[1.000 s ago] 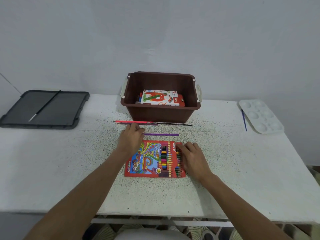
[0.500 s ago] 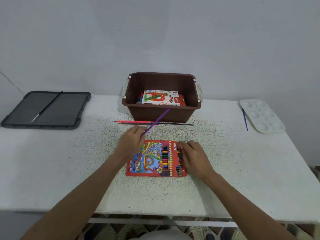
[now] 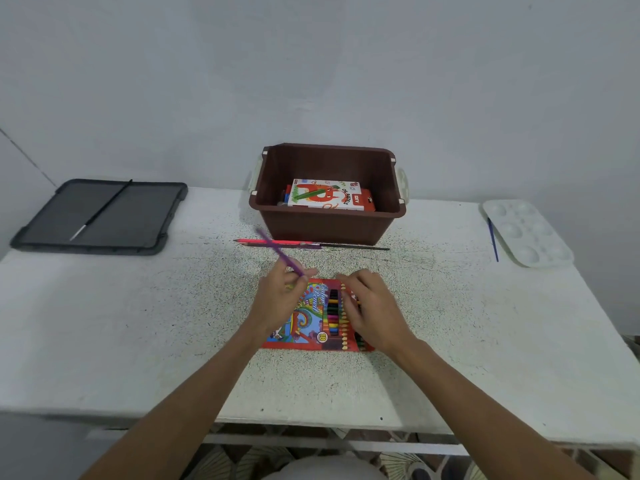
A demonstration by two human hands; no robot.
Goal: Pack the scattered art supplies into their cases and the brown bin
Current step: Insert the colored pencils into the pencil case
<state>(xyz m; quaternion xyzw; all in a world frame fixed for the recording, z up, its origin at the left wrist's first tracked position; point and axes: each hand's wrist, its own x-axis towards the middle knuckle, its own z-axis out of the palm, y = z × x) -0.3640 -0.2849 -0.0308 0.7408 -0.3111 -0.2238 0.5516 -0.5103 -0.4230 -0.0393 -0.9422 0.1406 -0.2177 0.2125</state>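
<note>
A red colour-pencil case point(image 3: 317, 318) lies flat at the table's middle. My left hand point(image 3: 280, 299) pinches a purple pencil point(image 3: 277, 251) above the case's left part, its free end pointing up and left. My right hand point(image 3: 372, 311) rests on the case's right end, fingers curled over the pencil tips there. Behind them a pink pencil point(image 3: 270, 241) and a thin dark paintbrush point(image 3: 349, 246) lie in a line before the brown bin point(image 3: 325, 226), which holds an oil pastels box point(image 3: 325, 195).
A dark grey tray point(image 3: 138, 223) with a black paintbrush point(image 3: 100, 211) sits at the far left. At the far right stands a white paint palette point(image 3: 528, 232), and a blue paintbrush point(image 3: 492, 239) lies beside it. The table's front edge point(image 3: 311, 422) is close to me.
My left hand picked the purple pencil off the table and swung it round, from lying flat to pointing up-left. My right hand slid further over the case's right end.
</note>
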